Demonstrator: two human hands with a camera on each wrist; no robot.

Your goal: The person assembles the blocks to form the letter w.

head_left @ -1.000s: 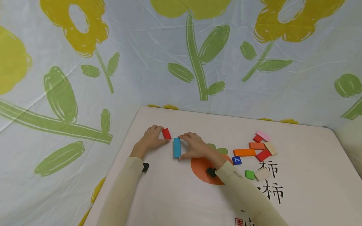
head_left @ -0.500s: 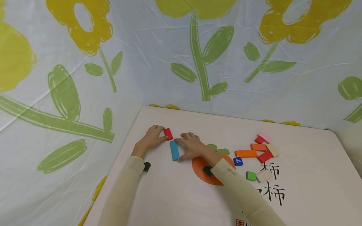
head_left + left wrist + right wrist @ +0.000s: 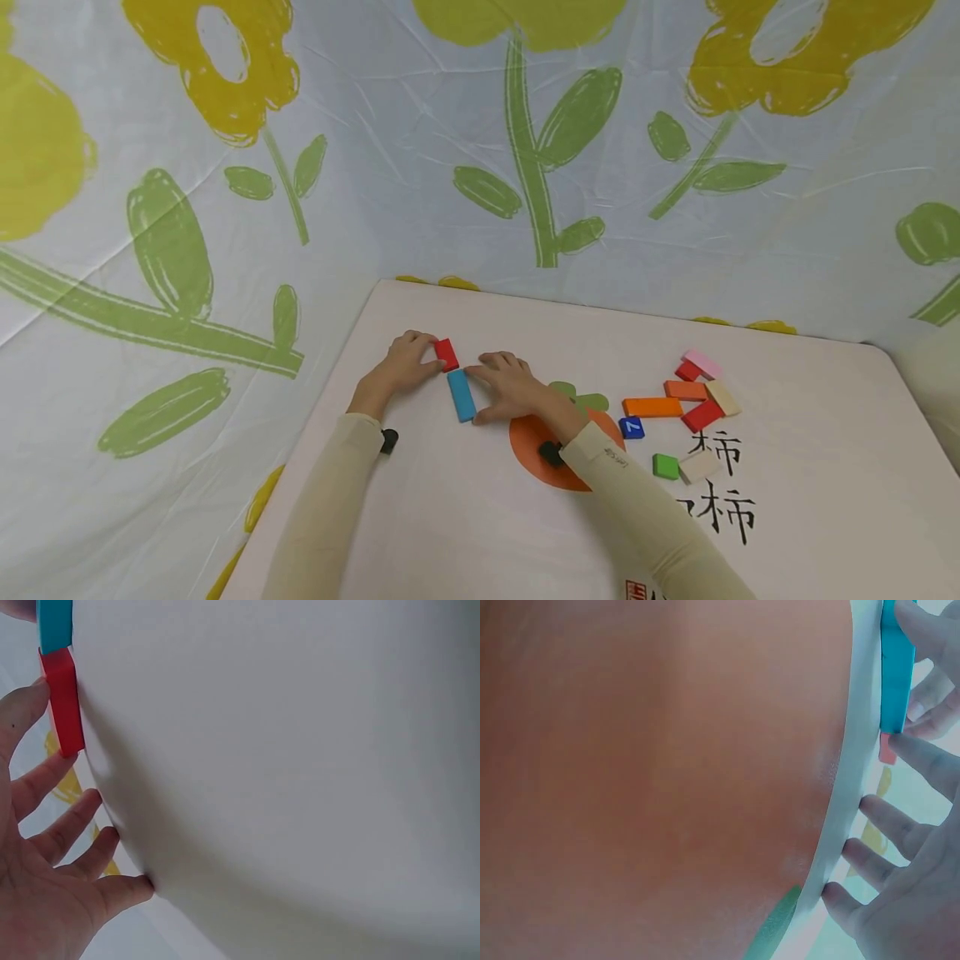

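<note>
Since a second ago, the light-blue block (image 3: pixel 461 396) has swung from nearly straight to a slant, and its far end has come in against the red block (image 3: pixel 446 355); the gap that parted them is gone. Behind everything hangs a flower-printed cloth (image 3: pixel 405 192). The pale counter (image 3: pixel 427 517) carries all the blocks, with a persimmon print and brushed characters on it. The person's right hand (image 3: pixel 512 387) spans the light-blue block lengthwise, thumb at the near end and forefinger at the far end, so its grip is fairly wide. The left hand (image 3: pixel 405 364) has a narrower grip, pinching the red block between thumb and forefinger. Both blocks lie on the far left part of the counter, end to end in one slanting line. They look light, stiff and hard to damage, probably painted wood; the smooth faces may slide easily on the counter, so a gentle pinch on the two ends or long sides should serve. To the right, near the characters, lie a long orange block (image 3: pixel 652 407), a green block (image 3: pixel 665 467) and a dark-blue block (image 3: pixel 632 428) marked 7, beside other loose pieces. No container shows in any view.
</note>
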